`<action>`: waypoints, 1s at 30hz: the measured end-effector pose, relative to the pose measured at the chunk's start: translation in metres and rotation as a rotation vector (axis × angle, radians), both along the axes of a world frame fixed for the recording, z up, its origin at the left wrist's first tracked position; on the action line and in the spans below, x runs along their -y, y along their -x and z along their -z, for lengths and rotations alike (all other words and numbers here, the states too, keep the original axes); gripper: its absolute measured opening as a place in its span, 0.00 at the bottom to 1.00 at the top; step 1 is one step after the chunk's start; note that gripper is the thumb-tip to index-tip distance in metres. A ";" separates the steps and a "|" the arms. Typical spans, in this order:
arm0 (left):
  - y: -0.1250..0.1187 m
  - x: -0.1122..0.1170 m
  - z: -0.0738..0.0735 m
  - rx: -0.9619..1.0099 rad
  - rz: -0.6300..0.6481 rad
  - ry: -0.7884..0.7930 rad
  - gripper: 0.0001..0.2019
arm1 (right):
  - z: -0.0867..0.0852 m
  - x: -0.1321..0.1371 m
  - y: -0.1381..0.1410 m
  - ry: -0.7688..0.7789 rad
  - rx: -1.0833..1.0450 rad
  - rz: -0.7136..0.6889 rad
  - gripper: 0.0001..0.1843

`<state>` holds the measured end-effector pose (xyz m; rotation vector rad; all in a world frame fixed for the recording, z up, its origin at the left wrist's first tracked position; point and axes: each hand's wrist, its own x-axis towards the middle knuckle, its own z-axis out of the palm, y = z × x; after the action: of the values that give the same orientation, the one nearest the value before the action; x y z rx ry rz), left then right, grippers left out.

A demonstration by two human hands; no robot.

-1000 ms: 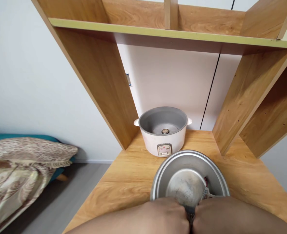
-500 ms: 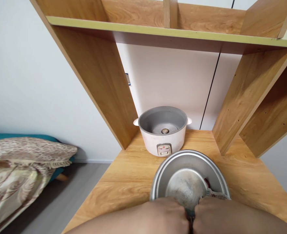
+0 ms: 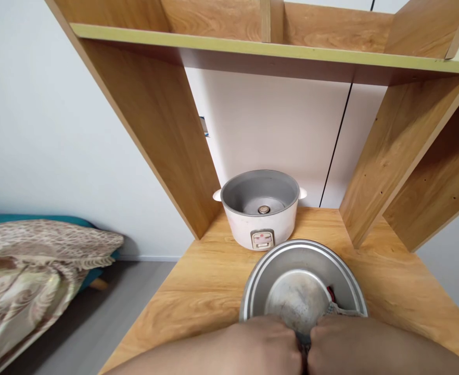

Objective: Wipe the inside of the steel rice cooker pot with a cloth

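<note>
A round silver metal pot [image 3: 260, 276] sits on the wooden desk, its lower part hidden behind my hands. My left hand [image 3: 264, 341] is over the pot's near side, curled, with its fingers out of sight underneath. Close beside it, almost touching, my right hand [image 3: 350, 341] is also curled. A crumpled greyish cloth [image 3: 344, 312] with a dark red part sticks out past the right hand, against the pot's inner wall. Something dark shows in the gap between both hands; I cannot tell what it is.
Behind the pot stands a white rice cooker body [image 3: 263, 229], without lid or inner pot. Wooden uprights and a shelf [image 3: 272, 44] frame the desk [image 3: 190, 291]. At left, a bed with a patterned blanket [image 3: 42, 255] stands by the wall.
Both hands have shifted very slightly over the pot. The cloth and its red part beside the right hand have changed shape a little. The pot and rice cooker stay in place.
</note>
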<state>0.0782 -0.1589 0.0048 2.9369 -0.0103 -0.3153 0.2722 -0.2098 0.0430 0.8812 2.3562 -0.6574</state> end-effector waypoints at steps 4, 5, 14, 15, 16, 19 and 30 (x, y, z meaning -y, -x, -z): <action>0.000 -0.001 0.003 0.023 0.002 -0.005 0.16 | -0.009 -0.001 0.003 0.032 0.012 0.077 0.17; 0.000 -0.001 0.004 0.012 -0.001 -0.004 0.15 | -0.011 -0.001 0.003 0.045 0.010 0.107 0.18; 0.005 -0.002 0.010 0.068 -0.009 0.031 0.16 | -0.008 -0.004 0.000 0.022 -0.051 -0.012 0.22; 0.005 -0.002 0.009 0.070 -0.002 0.029 0.17 | -0.009 -0.004 0.001 0.022 -0.033 -0.014 0.22; 0.005 -0.002 0.008 0.067 0.002 0.021 0.18 | -0.010 -0.004 0.002 0.023 -0.010 -0.016 0.22; 0.003 -0.001 0.003 0.052 0.019 -0.003 0.20 | -0.012 -0.002 0.005 0.040 0.029 0.038 0.23; 0.001 0.000 -0.001 0.085 -0.003 0.002 0.20 | -0.006 -0.001 0.003 0.070 -0.002 0.204 0.25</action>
<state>0.0774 -0.1587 0.0060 2.9454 -0.0182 -0.1892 0.2695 -0.2091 0.0485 1.0987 2.2488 -0.8175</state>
